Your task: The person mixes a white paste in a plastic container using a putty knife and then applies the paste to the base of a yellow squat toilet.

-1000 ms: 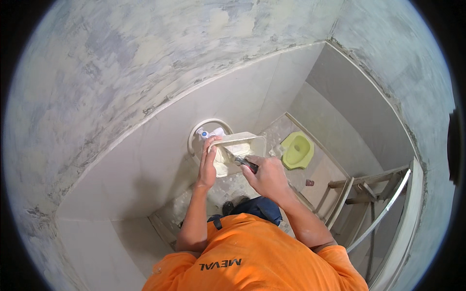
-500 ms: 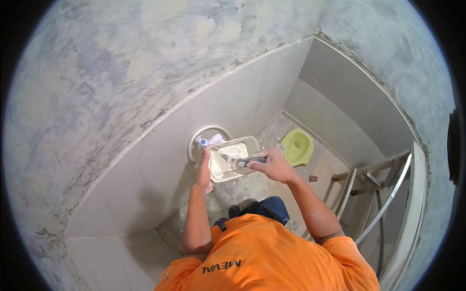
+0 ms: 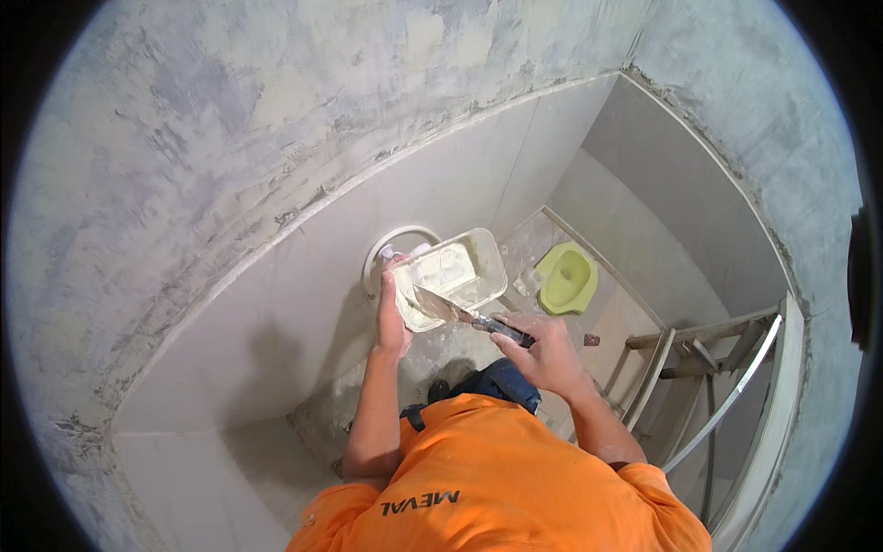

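Observation:
My left hand (image 3: 391, 317) grips the left end of a white rectangular tub (image 3: 492, 264), fingers wrapped round its side and partly hidden. Creamy white filler (image 3: 446, 265) lies inside and coats the tub's walls. In my right hand (image 3: 549, 354) is a putty knife (image 3: 443, 307), held by its dark handle. Its smeared metal blade points left across the near rim of the tub, with the tip close to the filler by my left fingers. Whether the blade touches the rim cannot be told.
A yellow-green squat toilet (image 3: 567, 299) is set in the floor beyond the tub. Behind the tub shows a round white rim (image 3: 371, 267). At right leans a ladder (image 3: 651, 377), near a small dark red piece (image 3: 591, 339) on the floor. A patchy plastered wall (image 3: 230, 120) rises ahead.
The tub's far right end has tilted, showing more of its inside. My right hand has drawn back toward me and right, bringing the knife from inside the tub to its near edge.

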A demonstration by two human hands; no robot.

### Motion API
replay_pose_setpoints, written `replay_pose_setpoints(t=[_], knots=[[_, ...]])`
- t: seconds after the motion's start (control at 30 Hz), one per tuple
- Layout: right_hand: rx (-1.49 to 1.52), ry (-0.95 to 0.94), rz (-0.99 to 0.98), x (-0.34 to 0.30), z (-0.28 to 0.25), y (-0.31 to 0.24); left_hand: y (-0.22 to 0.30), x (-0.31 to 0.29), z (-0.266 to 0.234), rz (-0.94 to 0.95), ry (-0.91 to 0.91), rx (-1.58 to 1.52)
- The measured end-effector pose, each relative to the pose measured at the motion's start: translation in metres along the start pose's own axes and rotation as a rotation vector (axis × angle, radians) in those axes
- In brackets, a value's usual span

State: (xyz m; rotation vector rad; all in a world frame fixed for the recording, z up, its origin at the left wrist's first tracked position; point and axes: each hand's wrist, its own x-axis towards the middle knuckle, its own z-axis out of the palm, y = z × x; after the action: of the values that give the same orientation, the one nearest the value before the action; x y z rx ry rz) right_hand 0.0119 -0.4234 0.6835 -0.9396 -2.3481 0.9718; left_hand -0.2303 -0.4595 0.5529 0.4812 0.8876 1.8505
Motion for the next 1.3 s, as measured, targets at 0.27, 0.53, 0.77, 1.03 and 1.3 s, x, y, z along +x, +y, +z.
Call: replay_pose_setpoints(t=[0.27,0.53,0.77,1.03,1.3], knots=[[-0.128,-0.009,-0.12,0.006,0.022,-0.021,-0.009,-0.005,0.018,0.183,-0.015,-0.023],[-0.109,0.07,-0.048,0.024,0.011,-0.02,-0.006,-0.008,0.018,0.231,0.098,-0.059],[-0.161,0.04,-0.122,0.001,0.022,-0.028,-0.015,-0.006,0.027,0.232,0.0,-0.03],[-0.057,0.114,0.185,0.034,0.023,-0.003,-0.026,-0.002,0.027,0.336,-0.028,0.188],[-0.045,0.218,0.123,0.015,-0.018,-0.002,-0.013,-0.008,0.029,0.291,0.013,0.08]])
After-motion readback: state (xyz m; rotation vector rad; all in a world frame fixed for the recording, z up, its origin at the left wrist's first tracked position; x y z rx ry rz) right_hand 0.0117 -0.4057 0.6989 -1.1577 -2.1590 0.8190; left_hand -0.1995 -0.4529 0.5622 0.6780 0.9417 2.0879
